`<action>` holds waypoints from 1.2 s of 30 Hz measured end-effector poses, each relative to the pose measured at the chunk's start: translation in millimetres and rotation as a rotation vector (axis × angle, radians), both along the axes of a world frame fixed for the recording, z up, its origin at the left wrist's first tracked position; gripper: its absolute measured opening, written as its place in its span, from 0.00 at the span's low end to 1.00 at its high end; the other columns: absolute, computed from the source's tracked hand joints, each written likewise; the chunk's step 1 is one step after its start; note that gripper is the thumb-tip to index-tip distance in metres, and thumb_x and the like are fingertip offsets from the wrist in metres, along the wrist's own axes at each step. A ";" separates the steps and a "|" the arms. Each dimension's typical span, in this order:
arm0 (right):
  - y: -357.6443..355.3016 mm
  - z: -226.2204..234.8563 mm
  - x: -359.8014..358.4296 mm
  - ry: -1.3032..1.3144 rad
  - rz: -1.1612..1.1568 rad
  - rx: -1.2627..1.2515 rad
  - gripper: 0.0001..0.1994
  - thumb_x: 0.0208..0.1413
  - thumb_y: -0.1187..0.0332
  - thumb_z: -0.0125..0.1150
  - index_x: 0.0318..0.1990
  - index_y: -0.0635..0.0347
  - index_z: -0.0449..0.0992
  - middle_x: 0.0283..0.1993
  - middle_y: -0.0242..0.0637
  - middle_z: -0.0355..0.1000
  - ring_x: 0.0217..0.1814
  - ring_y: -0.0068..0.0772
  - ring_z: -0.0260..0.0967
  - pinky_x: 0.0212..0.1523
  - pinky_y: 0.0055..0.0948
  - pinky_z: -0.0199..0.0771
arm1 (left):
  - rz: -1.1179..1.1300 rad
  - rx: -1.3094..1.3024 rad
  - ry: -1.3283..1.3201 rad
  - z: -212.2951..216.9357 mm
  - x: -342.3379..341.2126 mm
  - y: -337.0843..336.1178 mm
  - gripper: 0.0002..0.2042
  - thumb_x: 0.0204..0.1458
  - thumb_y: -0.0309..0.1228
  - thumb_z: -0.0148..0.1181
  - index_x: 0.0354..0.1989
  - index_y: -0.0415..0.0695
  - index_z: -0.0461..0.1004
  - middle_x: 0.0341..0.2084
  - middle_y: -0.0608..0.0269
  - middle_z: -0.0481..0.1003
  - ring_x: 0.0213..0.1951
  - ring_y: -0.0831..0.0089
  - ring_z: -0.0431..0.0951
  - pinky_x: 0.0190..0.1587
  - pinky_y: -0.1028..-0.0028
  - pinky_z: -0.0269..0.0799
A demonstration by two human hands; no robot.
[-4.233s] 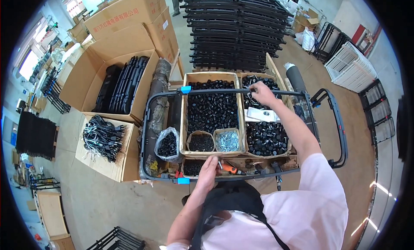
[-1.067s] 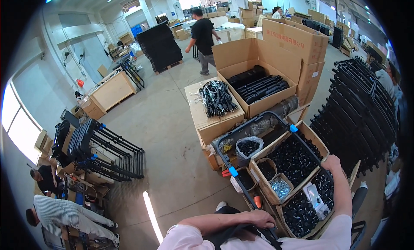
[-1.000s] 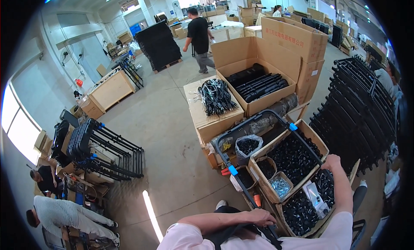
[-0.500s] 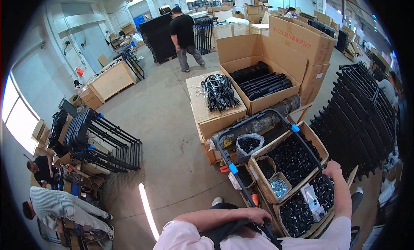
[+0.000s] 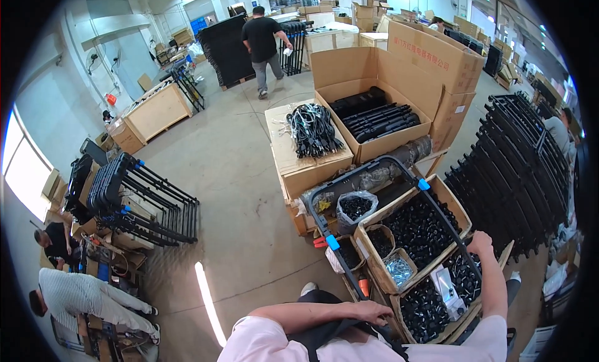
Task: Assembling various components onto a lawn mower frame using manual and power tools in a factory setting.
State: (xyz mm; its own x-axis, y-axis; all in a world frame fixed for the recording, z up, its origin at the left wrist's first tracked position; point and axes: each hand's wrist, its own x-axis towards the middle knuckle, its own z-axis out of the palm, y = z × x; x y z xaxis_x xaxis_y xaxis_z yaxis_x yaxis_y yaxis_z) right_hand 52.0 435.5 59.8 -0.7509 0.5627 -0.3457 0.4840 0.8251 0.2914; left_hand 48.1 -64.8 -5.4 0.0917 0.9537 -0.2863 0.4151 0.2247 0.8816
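A black U-shaped tubular frame (image 5: 319, 213) with blue clips lies slanted over the parts bins. My right hand (image 5: 480, 243) is wrapped round its right tube. At the lower end of the left tube, my left hand (image 5: 374, 312) has its fingers curled where the tube passes beneath it; part of that grip is hidden. Under the frame sits a wooden bin (image 5: 360, 248) of small black fittings, with a small box of silvery screws (image 5: 399, 271) in its corner. Closer to me, a second bin of black parts (image 5: 427, 309) holds a white packet (image 5: 446, 290).
A clear bag of black parts (image 5: 357, 207) and red-handled pliers (image 5: 320, 242) are left of the bins. Beyond lie bundled cables (image 5: 314, 131) and an open carton (image 5: 374, 146). Black frames (image 5: 511, 175) stack at right, more (image 5: 143, 200) at left. Co-workers stand left; one person (image 5: 262, 47) walks.
The walking person has taken a step, and a white item now shows in that person's hand. My view has shifted slightly; both my hands keep their places on the frame.
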 end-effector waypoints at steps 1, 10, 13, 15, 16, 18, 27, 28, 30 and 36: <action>-2.0 -4.3 1.1 0.047 0.012 -0.004 0.19 0.40 0.61 0.75 0.38 0.64 0.85 0.45 0.53 0.83 0.52 0.53 0.83 0.53 0.46 0.84 | 0.057 0.029 -0.016 0.1 4.5 -4.6 0.25 0.60 0.41 0.63 0.65 0.47 0.69 0.48 0.48 0.81 0.52 0.48 0.81 0.55 0.55 0.75; 13.6 -8.5 14.6 -0.014 -0.029 0.004 0.13 0.47 0.68 0.68 0.42 0.60 0.86 0.48 0.54 0.82 0.52 0.53 0.82 0.52 0.47 0.85 | 0.044 -0.013 -0.176 12.5 -4.4 -2.5 0.18 0.50 0.31 0.65 0.51 0.45 0.77 0.43 0.51 0.81 0.49 0.56 0.82 0.52 0.59 0.76; -10.0 19.3 -12.2 0.230 -0.038 -0.034 0.11 0.47 0.71 0.67 0.39 0.62 0.86 0.46 0.53 0.83 0.51 0.52 0.83 0.50 0.49 0.85 | -0.035 -0.187 -0.242 30.7 -15.1 -2.4 0.20 0.57 0.30 0.57 0.60 0.50 0.77 0.39 0.57 0.82 0.43 0.68 0.83 0.48 0.64 0.77; 18.8 -9.3 6.7 0.106 0.068 -0.009 0.13 0.46 0.72 0.66 0.41 0.62 0.86 0.47 0.52 0.83 0.51 0.54 0.82 0.49 0.49 0.85 | -0.025 -0.200 -0.340 22.8 -11.8 0.4 0.21 0.60 0.29 0.53 0.62 0.51 0.77 0.34 0.61 0.81 0.38 0.72 0.82 0.46 0.67 0.77; -21.5 14.2 -34.6 -0.044 0.026 -0.042 0.13 0.46 0.72 0.66 0.41 0.62 0.86 0.47 0.53 0.83 0.51 0.54 0.83 0.49 0.49 0.85 | 0.021 -0.270 -0.338 25.3 -17.9 -7.4 0.21 0.61 0.28 0.52 0.63 0.50 0.76 0.34 0.60 0.80 0.38 0.72 0.81 0.47 0.67 0.77; -8.3 11.4 -35.7 0.103 -0.007 0.020 0.12 0.49 0.70 0.66 0.41 0.60 0.87 0.48 0.51 0.84 0.51 0.53 0.83 0.49 0.48 0.85 | -0.054 -0.235 -0.253 7.9 -9.1 -5.3 0.19 0.63 0.31 0.52 0.62 0.50 0.77 0.37 0.59 0.82 0.41 0.69 0.83 0.48 0.66 0.77; -8.6 -4.5 -16.0 -0.071 0.091 0.111 0.12 0.50 0.69 0.63 0.40 0.58 0.88 0.47 0.46 0.85 0.51 0.48 0.85 0.48 0.43 0.86 | 0.036 -0.121 0.097 20.2 7.4 -2.0 0.20 0.65 0.51 0.57 0.54 0.53 0.82 0.43 0.52 0.85 0.46 0.49 0.84 0.52 0.55 0.78; -7.1 -2.0 -19.3 -0.061 0.091 0.114 0.12 0.50 0.69 0.63 0.40 0.58 0.88 0.47 0.46 0.85 0.51 0.48 0.85 0.48 0.43 0.86 | 0.078 -0.124 0.156 25.2 1.8 -0.2 0.20 0.65 0.51 0.57 0.54 0.52 0.82 0.43 0.51 0.85 0.46 0.49 0.84 0.52 0.55 0.79; -8.5 -0.8 -23.8 0.093 0.082 0.145 0.12 0.50 0.68 0.64 0.40 0.57 0.88 0.47 0.47 0.85 0.50 0.48 0.85 0.47 0.44 0.86 | 0.040 -0.161 0.202 29.3 -4.6 1.7 0.20 0.65 0.51 0.56 0.54 0.50 0.81 0.42 0.51 0.85 0.46 0.48 0.84 0.51 0.54 0.79; -9.8 -5.6 -28.7 0.033 0.030 0.055 0.16 0.47 0.68 0.68 0.44 0.62 0.85 0.49 0.49 0.82 0.55 0.51 0.82 0.52 0.46 0.86 | -0.040 -0.114 0.102 -6.1 1.9 2.7 0.19 0.65 0.47 0.55 0.51 0.45 0.79 0.42 0.46 0.83 0.47 0.46 0.83 0.51 0.52 0.77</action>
State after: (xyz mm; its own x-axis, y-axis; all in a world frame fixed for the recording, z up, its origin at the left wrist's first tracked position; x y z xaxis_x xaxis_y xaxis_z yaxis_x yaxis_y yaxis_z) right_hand 23.3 425.7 54.2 -0.7786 0.5569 -0.2893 0.4692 0.8227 0.3208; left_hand 50.0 -62.1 -11.5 0.0944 0.9105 -0.4026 0.5116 0.3026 0.8042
